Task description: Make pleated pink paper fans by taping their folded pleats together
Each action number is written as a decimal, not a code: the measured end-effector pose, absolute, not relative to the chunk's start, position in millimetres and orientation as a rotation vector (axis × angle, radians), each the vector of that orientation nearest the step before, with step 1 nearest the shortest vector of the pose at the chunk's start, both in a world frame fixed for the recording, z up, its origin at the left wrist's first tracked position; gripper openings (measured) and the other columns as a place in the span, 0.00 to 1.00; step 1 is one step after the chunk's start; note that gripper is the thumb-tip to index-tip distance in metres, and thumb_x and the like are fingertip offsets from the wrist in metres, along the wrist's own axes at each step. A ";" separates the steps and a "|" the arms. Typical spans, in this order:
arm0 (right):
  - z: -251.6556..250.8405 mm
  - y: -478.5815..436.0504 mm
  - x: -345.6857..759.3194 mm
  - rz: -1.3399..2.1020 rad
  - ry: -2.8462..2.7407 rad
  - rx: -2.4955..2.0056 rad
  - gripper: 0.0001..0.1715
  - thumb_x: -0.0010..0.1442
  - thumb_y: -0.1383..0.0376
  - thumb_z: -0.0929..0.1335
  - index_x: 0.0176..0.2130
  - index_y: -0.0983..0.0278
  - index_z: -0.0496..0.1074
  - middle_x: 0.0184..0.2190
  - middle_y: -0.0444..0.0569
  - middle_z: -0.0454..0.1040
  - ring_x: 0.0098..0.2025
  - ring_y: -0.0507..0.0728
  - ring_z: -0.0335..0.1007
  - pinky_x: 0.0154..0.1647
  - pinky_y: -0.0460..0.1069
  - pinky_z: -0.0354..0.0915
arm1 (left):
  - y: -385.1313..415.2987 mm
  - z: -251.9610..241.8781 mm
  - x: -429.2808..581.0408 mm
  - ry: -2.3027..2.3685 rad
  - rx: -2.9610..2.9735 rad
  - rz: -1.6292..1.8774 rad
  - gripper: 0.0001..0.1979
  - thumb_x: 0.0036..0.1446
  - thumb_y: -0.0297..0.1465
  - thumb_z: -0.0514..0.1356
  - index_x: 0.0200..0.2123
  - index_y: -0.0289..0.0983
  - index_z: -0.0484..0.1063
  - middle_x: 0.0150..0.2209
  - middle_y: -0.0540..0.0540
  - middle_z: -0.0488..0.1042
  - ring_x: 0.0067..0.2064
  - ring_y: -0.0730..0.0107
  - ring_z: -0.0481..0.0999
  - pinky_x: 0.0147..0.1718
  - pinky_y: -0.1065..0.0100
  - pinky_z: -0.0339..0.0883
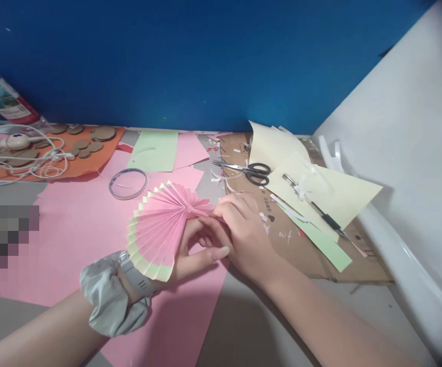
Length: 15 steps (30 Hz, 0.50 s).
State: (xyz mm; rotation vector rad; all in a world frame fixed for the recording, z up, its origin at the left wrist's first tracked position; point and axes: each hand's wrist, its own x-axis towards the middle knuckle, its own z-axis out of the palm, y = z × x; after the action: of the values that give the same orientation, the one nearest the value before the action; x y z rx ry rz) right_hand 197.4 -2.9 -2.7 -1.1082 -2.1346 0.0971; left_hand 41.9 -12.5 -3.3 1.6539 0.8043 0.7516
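Observation:
A pleated pink paper fan [160, 219] with a pale green and yellow edge is spread out above the pink paper sheet [72, 244]. My left hand [201, 244] is under its narrow gathered end, fingers curled against the folds and thumb stretched to the right. A grey scrunchie and a watch band are on that wrist. My right hand [244, 229] closes on the gathered pink end from the right, knuckles up. Its fingertips are partly hidden behind the hand. The two hands touch each other.
A roll of tape [128, 197] lies beyond the fan. Black-handled scissors [258, 173], a pen [330, 219] and cream paper [347, 191] rest on cardboard at right. White earphones [58, 158] and cardboard discs [103, 133] lie on orange paper at left, near a bottle [5, 99].

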 end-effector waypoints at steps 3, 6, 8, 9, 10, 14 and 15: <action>-4.1 -3.4 196.0 0.076 -2.124 -1.131 0.08 0.62 0.65 0.61 0.30 0.63 0.63 0.31 0.48 0.67 0.36 0.55 0.59 0.41 0.52 0.56 | -11.9 -4.4 42.6 0.729 1.629 0.757 0.06 0.56 0.33 0.58 0.34 0.36 0.68 0.31 0.48 0.70 0.34 0.71 0.70 0.35 0.67 0.66; -4.9 -3.6 195.0 0.066 -2.118 -1.159 0.08 0.63 0.64 0.60 0.31 0.63 0.63 0.32 0.48 0.68 0.36 0.55 0.60 0.42 0.52 0.55 | -11.7 -4.2 42.4 0.702 1.615 0.744 0.06 0.55 0.32 0.58 0.36 0.36 0.66 0.31 0.49 0.69 0.34 0.71 0.70 0.35 0.68 0.66; -4.9 -3.4 194.5 0.037 -2.118 -1.169 0.09 0.63 0.65 0.60 0.31 0.63 0.63 0.31 0.48 0.68 0.36 0.55 0.60 0.41 0.52 0.54 | -11.9 -4.6 41.9 0.705 1.626 0.722 0.08 0.55 0.33 0.58 0.37 0.36 0.66 0.32 0.48 0.69 0.34 0.71 0.70 0.35 0.68 0.66; -4.9 -3.2 194.2 0.015 -2.120 -1.175 0.10 0.64 0.65 0.59 0.31 0.63 0.63 0.31 0.48 0.68 0.35 0.55 0.59 0.41 0.52 0.54 | -11.9 -4.5 41.4 0.710 1.638 0.717 0.08 0.55 0.33 0.58 0.37 0.36 0.66 0.32 0.48 0.69 0.35 0.70 0.70 0.35 0.68 0.66; -4.8 -2.9 194.0 -0.008 -2.125 -1.179 0.10 0.64 0.65 0.59 0.30 0.63 0.63 0.31 0.48 0.68 0.35 0.55 0.59 0.40 0.52 0.54 | -11.7 -4.1 40.7 0.719 1.654 0.714 0.09 0.56 0.34 0.58 0.38 0.36 0.65 0.33 0.47 0.69 0.35 0.70 0.70 0.35 0.67 0.66; -2.9 -2.9 194.3 -0.028 -2.157 -1.190 0.11 0.64 0.66 0.58 0.30 0.63 0.63 0.31 0.47 0.69 0.36 0.55 0.60 0.42 0.52 0.53 | -8.8 2.8 37.1 0.789 1.796 0.637 0.09 0.57 0.35 0.56 0.38 0.36 0.67 0.32 0.47 0.70 0.35 0.69 0.70 0.36 0.65 0.67; -1.9 -3.3 194.5 -0.012 -2.164 -1.187 0.12 0.64 0.67 0.58 0.31 0.63 0.64 0.31 0.47 0.69 0.36 0.54 0.60 0.43 0.52 0.53 | -8.0 4.8 36.6 0.802 1.848 0.587 0.08 0.57 0.34 0.55 0.37 0.36 0.68 0.32 0.46 0.70 0.35 0.68 0.70 0.37 0.65 0.67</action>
State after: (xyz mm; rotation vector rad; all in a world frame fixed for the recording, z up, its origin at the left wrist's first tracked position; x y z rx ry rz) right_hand 194.5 -3.3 -1.9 -1.1870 -2.1640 -0.0122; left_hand 36.6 -8.0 4.8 1.8478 0.8020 0.5870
